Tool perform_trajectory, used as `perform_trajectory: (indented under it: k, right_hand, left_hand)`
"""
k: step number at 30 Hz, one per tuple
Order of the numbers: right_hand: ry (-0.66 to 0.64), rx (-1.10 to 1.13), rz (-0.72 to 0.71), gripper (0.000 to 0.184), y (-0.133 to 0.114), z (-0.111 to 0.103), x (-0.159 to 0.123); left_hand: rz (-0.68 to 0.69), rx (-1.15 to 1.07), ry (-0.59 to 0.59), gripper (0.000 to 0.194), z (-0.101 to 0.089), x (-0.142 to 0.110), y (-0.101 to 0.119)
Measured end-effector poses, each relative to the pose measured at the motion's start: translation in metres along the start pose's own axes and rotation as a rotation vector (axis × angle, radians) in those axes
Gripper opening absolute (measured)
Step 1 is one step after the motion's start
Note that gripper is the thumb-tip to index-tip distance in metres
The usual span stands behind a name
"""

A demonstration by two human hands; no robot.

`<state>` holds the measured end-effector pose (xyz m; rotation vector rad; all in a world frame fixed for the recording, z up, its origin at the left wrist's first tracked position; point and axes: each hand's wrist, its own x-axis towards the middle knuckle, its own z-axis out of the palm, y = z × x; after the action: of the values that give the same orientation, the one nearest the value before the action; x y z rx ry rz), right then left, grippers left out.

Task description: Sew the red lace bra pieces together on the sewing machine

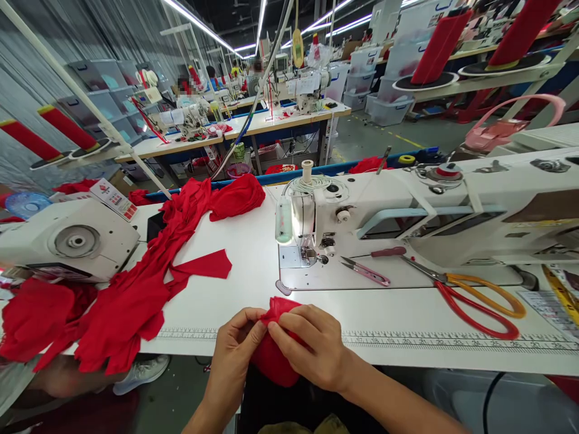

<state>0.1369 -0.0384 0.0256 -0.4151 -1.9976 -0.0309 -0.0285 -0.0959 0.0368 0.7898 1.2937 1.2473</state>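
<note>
Red cloth point(278, 361), head view: hanging at the near edge of the white table point(253, 271), its top gathering between two bare hands, its rounded lower part showing below the table edge. Left hand point(237, 343): thumb and forefinger are pinching the cloth's upper left side, grip narrow. Right hand point(314, 343): thumb and fingers are holding the same piece from the other side, closing on a fold; fingertips of both hands are sitting near each other.

Beyond the hands, a white sewing machine point(316, 214) is standing on the table, its lamp glowing near the needle. To its right, pink snips point(368, 272) are lying on the metal plate, just beside a thin tool with a dark red handle point(388, 252). Scissors point(465, 295) with one orange and one red handle are lying partly on the plate, partly over the printed ruler point(407, 341).

Left of the hands, a long red heap point(131, 295) is stretching across the table and drooping over the near edge. One flat red strip point(210, 265) is pointing out from it. Farther left, another machine point(67, 238) is standing; below, somebody's shoe point(142, 374) is resting on the floor.
</note>
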Motion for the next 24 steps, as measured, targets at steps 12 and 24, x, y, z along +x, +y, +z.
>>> perform_trajectory:
  k: [12,24]
  right_hand:
    - [-0.058,-0.261,-0.038,0.017,0.018,-0.008,-0.002]
    - [-0.252,-0.421,-0.158,0.018,0.051,-0.025,-0.003]
  left_hand:
    - [-0.111,-0.114,-0.165,0.034,0.023,0.034,0.008]
    - [-0.207,-0.080,-0.363,0.035,0.033,0.078,0.004]
